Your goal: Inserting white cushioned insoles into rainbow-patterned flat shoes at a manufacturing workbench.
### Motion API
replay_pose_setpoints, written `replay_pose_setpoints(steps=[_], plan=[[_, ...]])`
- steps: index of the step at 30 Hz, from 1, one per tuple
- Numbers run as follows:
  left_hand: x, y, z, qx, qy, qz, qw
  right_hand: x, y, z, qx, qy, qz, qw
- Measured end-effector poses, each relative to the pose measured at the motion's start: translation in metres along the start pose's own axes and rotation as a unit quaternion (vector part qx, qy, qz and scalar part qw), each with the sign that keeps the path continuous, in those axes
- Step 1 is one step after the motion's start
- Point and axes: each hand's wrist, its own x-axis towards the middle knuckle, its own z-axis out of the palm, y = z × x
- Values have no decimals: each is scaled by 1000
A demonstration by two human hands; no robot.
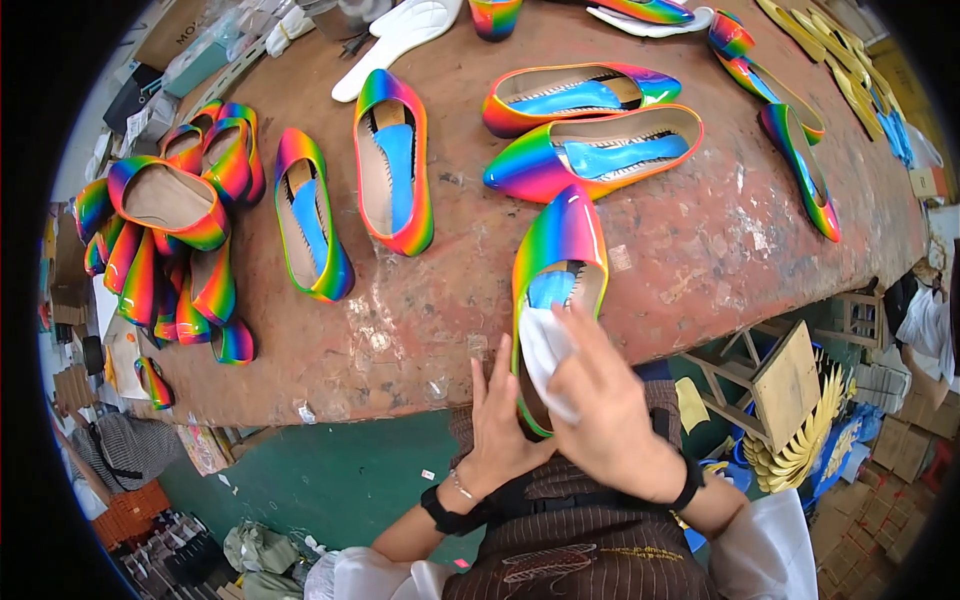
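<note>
Right in front of me a glossy rainbow pump (560, 232) points away, its toe on the table and its heel near my apron. My left hand (490, 425) cups its heel end, fingers along the left side. Closed on a white insole (543, 350), my right hand (610, 410) has it partly inside the pump. A blue patch (553, 288) shows on the pump's inside ahead of the insole. The insole's rear end is partly covered by my right hand. Just beyond lies a pair of rainbow pumps (595, 155) with blue patches inside.
Two more rainbow shoes (393, 165) lie left of centre on the worn reddish table (440, 310). A heap of them (170, 205) fills the left side. White insoles (400, 40) lie at the back, yellow ones (835, 50) far right. A wooden stool (785, 385) stands below right.
</note>
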Motion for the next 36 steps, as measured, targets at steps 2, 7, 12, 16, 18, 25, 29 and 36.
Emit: replay_pose_setpoints(steps=[2,7,12,16,18,25,29,36], plan=[[-6,-9,16,30,-2,-20,999,-27,0,18,-81,-46,21,995],[-10,-16,35,81,86,-18,993,-31,14,36,-130,-71,51,988],[-9,-13,30,121,68,-31,990,61,39,19,-163,-141,134,967],[-5,-10,31,134,50,-51,988,66,22,12,-190,-172,139,957],[-4,-9,32,145,55,-53,987,51,11,19,-265,-131,77,952],[-3,-11,32,141,44,-51,988,54,27,34,-285,-102,82,949],[-4,-11,35,162,48,-67,983,35,11,29,-267,-148,60,950],[-6,-14,34,140,57,-42,988,58,27,38,-325,-120,102,933]])
